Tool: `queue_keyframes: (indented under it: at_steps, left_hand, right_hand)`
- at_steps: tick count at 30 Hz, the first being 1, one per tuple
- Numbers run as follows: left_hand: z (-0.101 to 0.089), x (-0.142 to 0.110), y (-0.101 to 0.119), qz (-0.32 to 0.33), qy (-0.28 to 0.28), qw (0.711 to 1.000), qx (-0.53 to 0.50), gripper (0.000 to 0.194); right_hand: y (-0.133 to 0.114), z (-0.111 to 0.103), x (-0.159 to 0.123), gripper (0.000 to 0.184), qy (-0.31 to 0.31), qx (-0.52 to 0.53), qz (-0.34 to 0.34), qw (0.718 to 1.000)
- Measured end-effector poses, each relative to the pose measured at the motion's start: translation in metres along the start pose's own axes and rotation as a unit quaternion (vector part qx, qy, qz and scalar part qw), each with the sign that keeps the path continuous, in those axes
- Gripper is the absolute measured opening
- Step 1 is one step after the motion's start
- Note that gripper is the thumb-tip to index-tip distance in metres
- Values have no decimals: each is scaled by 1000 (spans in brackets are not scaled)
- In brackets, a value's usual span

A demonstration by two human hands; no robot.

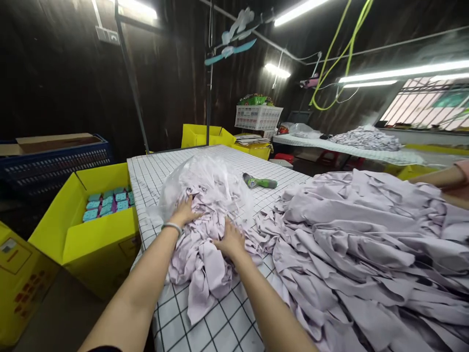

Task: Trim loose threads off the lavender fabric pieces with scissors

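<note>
Both hands press into a small heap of pale lilac cloth pieces (203,254) lying on the near left part of the desk (234,322), which is covered with a white sheet ruled in dark squares. The left hand (185,212) lies with fingers spread flat on the far left side of the heap, not clenched, touching the cloth just where a clear plastic bag (205,178) opens around the heap's far end. A pale bracelet (172,226) circles that wrist. The right hand (230,239) rests on the right side of the heap, its fingers curled down into the folds and gripping a bunch of the cloth. Part of the heap hangs toward the near edge of the desk.

To the right, a much larger pile of the same lilac cloth (366,244) spreads across the desk, touching the small heap at its edge. Beyond the bag, a green tool (259,182) lies on the desk, apart from both piles. At the far right edge another person's arm (443,178) reaches over the large pile.

Left of the desk stands an open yellow box (91,239) holding small turquoise items (108,201). Farther back is a blue crate (54,164) with a cardboard box (51,142) in it, and a white basket (258,117) sits beyond the desk's far end.
</note>
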State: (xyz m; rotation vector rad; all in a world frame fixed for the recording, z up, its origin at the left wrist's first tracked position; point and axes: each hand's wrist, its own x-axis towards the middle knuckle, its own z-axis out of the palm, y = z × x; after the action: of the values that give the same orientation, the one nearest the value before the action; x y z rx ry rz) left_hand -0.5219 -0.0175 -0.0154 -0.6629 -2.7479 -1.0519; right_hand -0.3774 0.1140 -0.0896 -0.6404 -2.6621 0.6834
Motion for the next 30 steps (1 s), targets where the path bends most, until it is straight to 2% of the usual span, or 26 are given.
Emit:
queue_keyframes:
  at_steps: [1, 3, 5, 7, 9, 13, 17, 20, 22, 24, 25, 28, 30]
  left_hand:
    - [6, -1, 0, -5, 7, 1000, -3, 37]
    - [20, -11, 0, -8, 25, 999, -19, 30]
    - [32, -31, 2, -11, 46, 998, -47, 23]
    - [39, -59, 6, -25, 75, 993, -87, 17]
    - [39, -92, 8, -47, 110, 984, -131, 19]
    - [32, -149, 3, -83, 157, 964, -196, 32]
    - [31, -165, -2, -100, 137, 962, -216, 37]
    - [31, -169, 2, -91, 119, 967, -206, 58]
    - [28, -180, 8, -84, 110, 971, -194, 72]
    - [21, -200, 15, -56, 113, 979, -160, 74]
    - [16, -211, 20, -24, 122, 982, -142, 70]
    - [-4, -245, 35, 121, 145, 971, -145, 51]
    - [-19, -259, 46, 195, 109, 953, -206, 45]
  right_hand:
    - [2, 2, 2, 88, 0, 7, 4, 1000]
    - [6, 3, 6, 64, 8, 27, -1, 1000]
    - [8, 0, 6, 38, 20, 57, -7, 998]
    - [5, -5, -2, 25, 39, 96, -7, 995]
    - [-3, -9, -20, 24, 59, 141, -5, 988]
    - [-22, -12, -76, 31, 77, 210, -8, 975]
    - [-20, -19, -114, 40, 53, 232, 17, 971]
    - [-8, -34, -129, 47, 9, 234, 28, 972]
    - [-3, -47, -146, 57, -11, 232, 34, 972]
    - [-4, -61, -170, 69, -1, 241, 36, 970]
    - [-6, -67, -183, 68, 15, 251, 27, 967]
    - [-15, -76, -219, 42, 74, 278, -55, 956]
    - [-20, -77, -237, 34, 73, 245, -131, 958]
